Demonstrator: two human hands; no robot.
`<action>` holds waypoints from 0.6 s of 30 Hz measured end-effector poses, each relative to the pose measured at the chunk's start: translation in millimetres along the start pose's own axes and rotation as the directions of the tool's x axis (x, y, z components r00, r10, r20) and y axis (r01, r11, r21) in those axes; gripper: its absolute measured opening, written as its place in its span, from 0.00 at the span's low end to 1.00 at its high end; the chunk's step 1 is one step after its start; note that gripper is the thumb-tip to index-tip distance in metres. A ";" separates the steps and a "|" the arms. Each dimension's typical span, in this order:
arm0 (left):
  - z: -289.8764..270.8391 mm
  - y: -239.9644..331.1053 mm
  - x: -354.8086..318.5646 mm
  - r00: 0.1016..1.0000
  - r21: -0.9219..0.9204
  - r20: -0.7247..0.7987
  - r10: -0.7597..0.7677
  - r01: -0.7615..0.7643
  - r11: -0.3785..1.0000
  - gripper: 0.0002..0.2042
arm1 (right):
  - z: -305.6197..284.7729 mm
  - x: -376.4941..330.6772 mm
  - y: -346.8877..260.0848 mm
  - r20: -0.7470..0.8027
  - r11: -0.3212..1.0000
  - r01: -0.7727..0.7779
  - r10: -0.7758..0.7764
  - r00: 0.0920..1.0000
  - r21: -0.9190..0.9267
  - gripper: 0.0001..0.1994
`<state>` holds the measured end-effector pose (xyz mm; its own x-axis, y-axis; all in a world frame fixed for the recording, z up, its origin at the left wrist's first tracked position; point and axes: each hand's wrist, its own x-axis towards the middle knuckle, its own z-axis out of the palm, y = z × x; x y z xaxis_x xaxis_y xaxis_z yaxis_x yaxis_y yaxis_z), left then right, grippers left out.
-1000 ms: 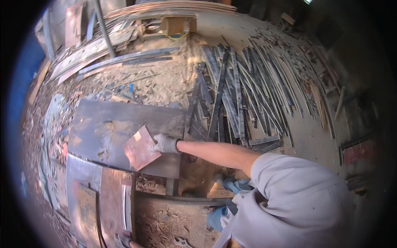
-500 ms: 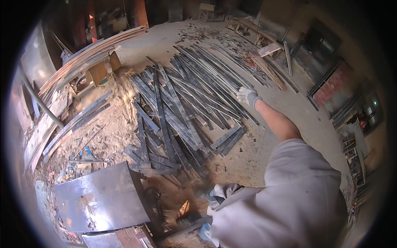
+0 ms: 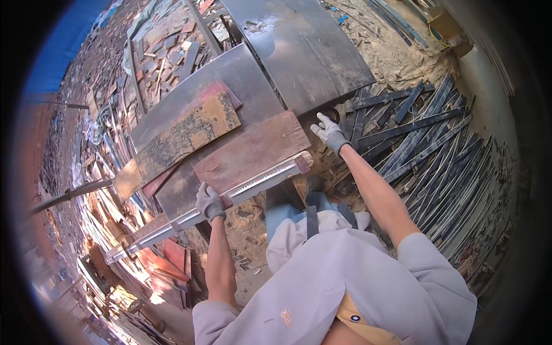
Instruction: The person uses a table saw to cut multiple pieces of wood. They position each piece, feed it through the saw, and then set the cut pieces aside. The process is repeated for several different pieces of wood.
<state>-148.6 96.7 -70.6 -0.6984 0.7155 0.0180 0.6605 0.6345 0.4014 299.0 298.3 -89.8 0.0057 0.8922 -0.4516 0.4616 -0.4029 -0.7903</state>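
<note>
A reddish-brown wooden board (image 3: 253, 148) lies on the steel-topped table (image 3: 256, 86), along a silvery rail with scale-like marks (image 3: 267, 179). My left hand (image 3: 210, 202), in a grey glove, is closed at the board's near left corner, beside the rail; its fingers partly hide what they grip. A second, stained board (image 3: 184, 138) lies further left on the steel top. My right hand (image 3: 330, 132), in a pale glove, is held with fingers apart and nothing in it, just off the table's right corner.
A heap of dark strips (image 3: 425, 144) covers the ground to the right. Scrap pieces (image 3: 167, 57) lie beyond the table. Reddish sheets (image 3: 172, 264) are stacked at lower left. A metal bar (image 3: 75, 194) sticks out at the far left.
My view has turned left from the strip heap to the steel table. My right hand has gone from above the strips to beside the table. My left hand has come into view at the board.
</note>
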 end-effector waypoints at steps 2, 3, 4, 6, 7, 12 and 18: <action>-12.4 3.6 -26.9 0.997 -0.079 0.065 0.039 -0.034 0.996 0.17 | 12.7 -13.2 11.2 0.138 0.989 0.130 -0.138 0.981 0.067 0.36; -18.8 6.2 -43.7 0.991 -0.108 0.134 0.024 -0.010 0.994 0.20 | 12.8 -21.8 20.3 0.220 0.988 0.118 -0.136 0.966 0.095 0.35; -17.4 16.3 -57.8 0.990 -0.049 0.091 0.105 -0.101 0.994 0.20 | 5.1 -29.6 30.6 0.174 0.989 0.114 -0.130 0.976 0.098 0.34; -8.4 37.2 -91.7 0.980 0.092 0.088 0.180 -0.188 0.978 0.22 | -19.0 -44.2 54.0 0.112 0.993 0.040 -0.053 0.992 0.110 0.32; -0.2 50.0 -107.8 0.975 0.089 0.128 0.181 -0.193 0.977 0.24 | -33.7 -48.2 66.0 0.040 0.994 0.088 -0.090 0.995 0.063 0.30; 26.8 88.2 -161.8 0.974 0.152 0.076 0.212 -0.222 0.963 0.18 | -89.0 -50.9 111.6 -0.044 0.998 0.048 -0.046 0.998 0.040 0.29; 24.9 92.9 -162.0 0.982 0.052 0.172 0.074 -0.084 0.995 0.15 | -94.4 -62.7 97.8 -0.129 0.799 -0.029 -0.061 0.990 -0.600 0.33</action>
<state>32.8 47.1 -59.0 -0.5899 0.7999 -0.1102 0.7301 0.5867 0.3504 427.6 222.2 -99.7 0.0918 0.9338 -0.3458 0.9012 -0.2256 -0.3700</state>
